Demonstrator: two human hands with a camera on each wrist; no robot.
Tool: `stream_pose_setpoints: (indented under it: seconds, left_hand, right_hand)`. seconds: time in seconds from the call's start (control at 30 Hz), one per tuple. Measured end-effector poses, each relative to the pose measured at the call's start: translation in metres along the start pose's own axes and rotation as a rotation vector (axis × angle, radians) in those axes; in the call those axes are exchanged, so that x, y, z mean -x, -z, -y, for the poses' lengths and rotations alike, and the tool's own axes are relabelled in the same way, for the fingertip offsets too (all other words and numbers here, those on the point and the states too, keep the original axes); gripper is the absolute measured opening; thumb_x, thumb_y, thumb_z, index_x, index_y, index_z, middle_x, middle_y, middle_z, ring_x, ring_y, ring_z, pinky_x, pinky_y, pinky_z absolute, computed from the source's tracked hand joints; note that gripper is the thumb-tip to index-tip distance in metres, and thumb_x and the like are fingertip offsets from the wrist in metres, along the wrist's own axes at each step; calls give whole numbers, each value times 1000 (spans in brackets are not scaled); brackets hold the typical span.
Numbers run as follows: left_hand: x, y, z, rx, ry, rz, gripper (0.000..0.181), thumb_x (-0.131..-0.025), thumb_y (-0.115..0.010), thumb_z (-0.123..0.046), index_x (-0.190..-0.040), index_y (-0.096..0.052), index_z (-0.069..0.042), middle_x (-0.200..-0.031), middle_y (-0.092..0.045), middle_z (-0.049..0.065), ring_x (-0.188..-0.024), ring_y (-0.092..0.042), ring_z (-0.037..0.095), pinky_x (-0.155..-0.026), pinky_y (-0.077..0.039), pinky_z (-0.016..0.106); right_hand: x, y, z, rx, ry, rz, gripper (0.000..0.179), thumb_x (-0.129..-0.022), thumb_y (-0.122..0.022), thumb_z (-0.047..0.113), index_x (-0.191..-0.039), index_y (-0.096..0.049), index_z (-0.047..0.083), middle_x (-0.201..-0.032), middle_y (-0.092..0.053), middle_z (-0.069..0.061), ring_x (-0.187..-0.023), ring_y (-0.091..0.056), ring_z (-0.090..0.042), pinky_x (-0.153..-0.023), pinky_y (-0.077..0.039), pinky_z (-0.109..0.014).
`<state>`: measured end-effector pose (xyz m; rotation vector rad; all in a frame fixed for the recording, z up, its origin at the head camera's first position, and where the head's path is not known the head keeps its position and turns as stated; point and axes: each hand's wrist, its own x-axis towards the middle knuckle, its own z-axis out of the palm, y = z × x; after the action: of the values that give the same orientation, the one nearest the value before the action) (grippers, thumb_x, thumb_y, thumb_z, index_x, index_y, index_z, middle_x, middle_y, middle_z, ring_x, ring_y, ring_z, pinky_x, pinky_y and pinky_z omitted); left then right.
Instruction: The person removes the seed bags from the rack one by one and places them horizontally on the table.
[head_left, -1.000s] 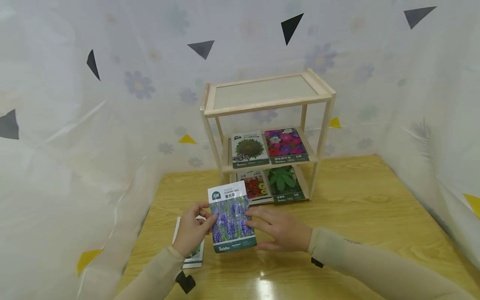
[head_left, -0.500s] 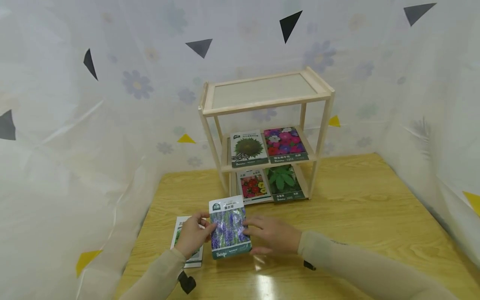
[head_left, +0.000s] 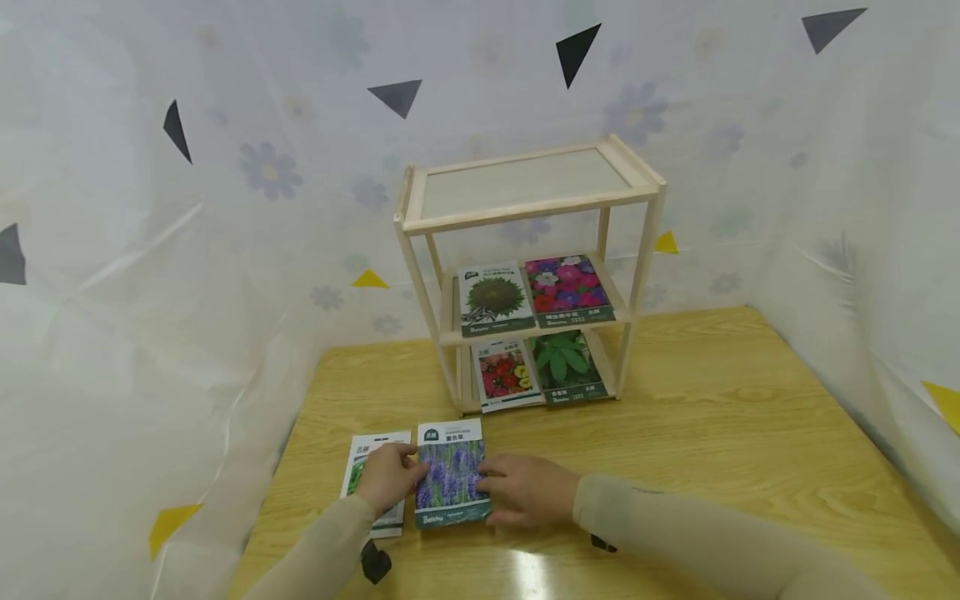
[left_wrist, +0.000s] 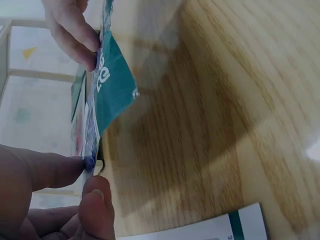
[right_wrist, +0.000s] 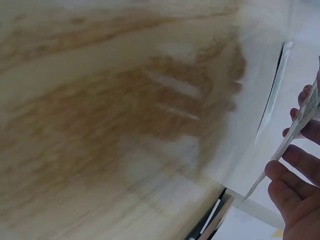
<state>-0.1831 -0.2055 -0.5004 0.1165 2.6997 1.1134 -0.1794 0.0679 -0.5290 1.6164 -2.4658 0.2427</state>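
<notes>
A lavender seed packet [head_left: 450, 475], with purple flowers and a green bottom band, slopes low over the table between both hands. My left hand [head_left: 386, 479] pinches its left edge between thumb and fingers. At the opposite edge, my right hand [head_left: 534, 490] touches the packet with extended fingertips, its thumb lying below them near the lower corner. The left wrist view shows the packet's green lower corner [left_wrist: 115, 90] raised over its shadow. Partly under the left hand lies another white-bordered seed packet [head_left: 388, 521] on the table.
Behind the hands stands a pale wooden shelf [head_left: 517, 217]. Its middle tier holds a sunflower packet [head_left: 495, 298] and a petunia packet [head_left: 567, 287]; the lower tier, a red-and-yellow flower packet [head_left: 504, 375] and a green-leaf packet [head_left: 564, 362]. Patterned sheeting surrounds the wooden table [head_left: 712, 417].
Both hands have brought the lavender packet down and slightly left, away from the shelf, toward the tabletop beside the other packet. The lower shelf packets are now fully uncovered.
</notes>
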Motion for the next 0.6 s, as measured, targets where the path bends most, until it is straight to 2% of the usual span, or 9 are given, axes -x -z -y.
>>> stream_pose_setpoints:
  seconds: [0.2, 0.37, 0.6]
  left_hand:
    - [-5, -5, 8, -115, -17, 9, 41, -87, -71, -15, -118, -62, 9, -77, -64, 1, -60, -58, 11, -52, -47, 29]
    - [-12, -11, 14, -247, -52, 10, 33, -86, -73, -17, -110, -68, 6, -76, -64, 3, -62, -57, 13, -56, -49, 32]
    - [-13, -23, 10, -399, -81, 4, 18, -86, -73, -17, -90, -70, 0, -70, -61, 3, -60, -56, 15, -53, -47, 34]
  right_hand:
    - [-7, -9, -1, -5, -2, 39, 54, -96, -48, 54, -132, -57, 15, -133, -55, -7, -119, -55, -18, -99, -45, -32]
    - [-10, -23, -4, -8, -13, 104, 57, -97, -43, 56, -134, -55, 15, -134, -55, -6, -118, -56, -17, -97, -46, -31]
    - [-13, -31, -5, 44, 13, 146, 55, -96, -45, 56, -130, -58, 14, -130, -56, -6, -116, -56, -16, -98, -45, -29]
